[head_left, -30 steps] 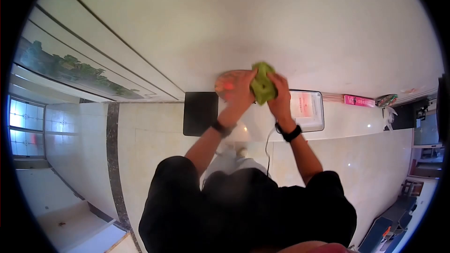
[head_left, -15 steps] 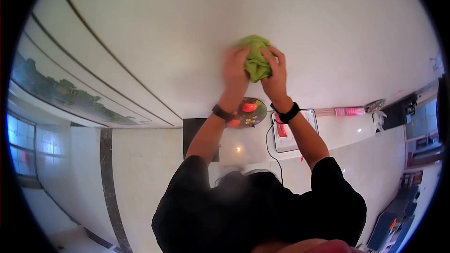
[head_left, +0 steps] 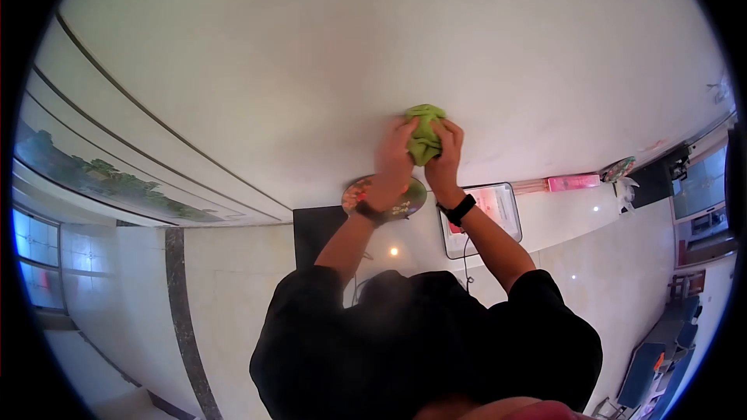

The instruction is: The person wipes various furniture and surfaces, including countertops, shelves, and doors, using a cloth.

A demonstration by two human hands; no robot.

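Observation:
A crumpled green cloth [head_left: 424, 138] is bunched between my two hands against a pale wall [head_left: 545, 54]. My left hand [head_left: 393, 149] is somewhat blurred and grips the cloth's left side. On the opposite side, the fingers of my right hand [head_left: 446, 159] are curled around it. Below my wrists stands a round, colourful decorated plate [head_left: 411, 202], partly covered by my left forearm. Each wrist wears a dark band.
Right of the plate lies a black-rimmed white tray [head_left: 510, 218] with red and white items. Farther right is a pink package [head_left: 574, 183]. A dark panel [head_left: 311, 237] sits at left. The wall's left part has dark lines and a landscape picture [head_left: 117, 183].
Both hands and the cloth have come down in view, nearer the plate and my body. The cloth looks more tightly bunched. The view has shifted slightly.

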